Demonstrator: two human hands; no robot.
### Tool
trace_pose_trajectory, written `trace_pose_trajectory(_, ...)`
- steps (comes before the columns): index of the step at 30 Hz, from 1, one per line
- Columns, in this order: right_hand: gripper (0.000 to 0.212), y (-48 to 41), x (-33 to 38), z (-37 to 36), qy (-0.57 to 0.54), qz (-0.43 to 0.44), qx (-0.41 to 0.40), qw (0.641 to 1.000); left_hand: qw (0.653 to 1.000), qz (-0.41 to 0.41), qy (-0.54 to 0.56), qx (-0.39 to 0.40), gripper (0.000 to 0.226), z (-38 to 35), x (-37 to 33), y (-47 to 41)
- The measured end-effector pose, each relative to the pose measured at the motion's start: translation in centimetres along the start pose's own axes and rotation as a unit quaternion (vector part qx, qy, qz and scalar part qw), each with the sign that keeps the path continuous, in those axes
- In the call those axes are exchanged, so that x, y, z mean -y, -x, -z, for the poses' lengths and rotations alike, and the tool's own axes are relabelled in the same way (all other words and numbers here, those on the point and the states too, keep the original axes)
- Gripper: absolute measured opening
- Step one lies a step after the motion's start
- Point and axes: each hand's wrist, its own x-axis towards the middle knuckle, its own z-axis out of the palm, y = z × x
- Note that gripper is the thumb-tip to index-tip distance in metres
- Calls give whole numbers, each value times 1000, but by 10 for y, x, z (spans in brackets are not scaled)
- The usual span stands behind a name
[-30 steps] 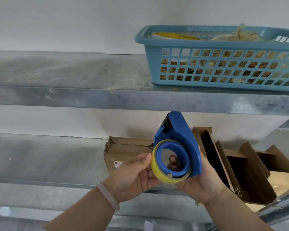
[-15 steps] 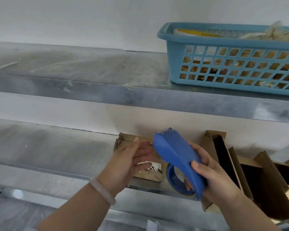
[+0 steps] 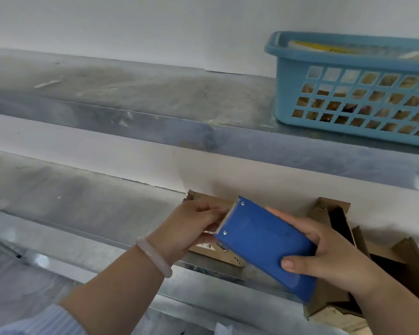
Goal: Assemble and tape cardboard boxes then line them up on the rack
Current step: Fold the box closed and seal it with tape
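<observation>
My right hand (image 3: 329,255) grips a blue tape dispenser (image 3: 264,243), its flat back facing me and its serrated blade pointing left. The tape roll is hidden behind the blue body. My left hand (image 3: 191,226), with a pale bracelet on the wrist, has its fingers curled at the blade end; whether it pinches tape there I cannot tell. Behind both hands a small closed cardboard box (image 3: 218,253) sits on the lower metal shelf (image 3: 82,201). Flattened and half-open cardboard boxes (image 3: 336,218) lean at the right of that shelf.
A light blue plastic basket (image 3: 348,93) holding tape rolls and scraps stands at the right of the upper metal shelf (image 3: 131,93). A white wall backs the rack. Bare metal stretches left on both shelves.
The dispenser has turned from showing its yellow roll to showing its flat back, blade now pointing left. My left hand moved from the roll to the blade end. The view has shifted left.
</observation>
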Motion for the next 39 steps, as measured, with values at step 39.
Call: trace_pose_trajectory(39, 86, -135, 24, 11, 143, -125, 64, 980, 991, 96, 15, -96, 12, 87, 4, -67)
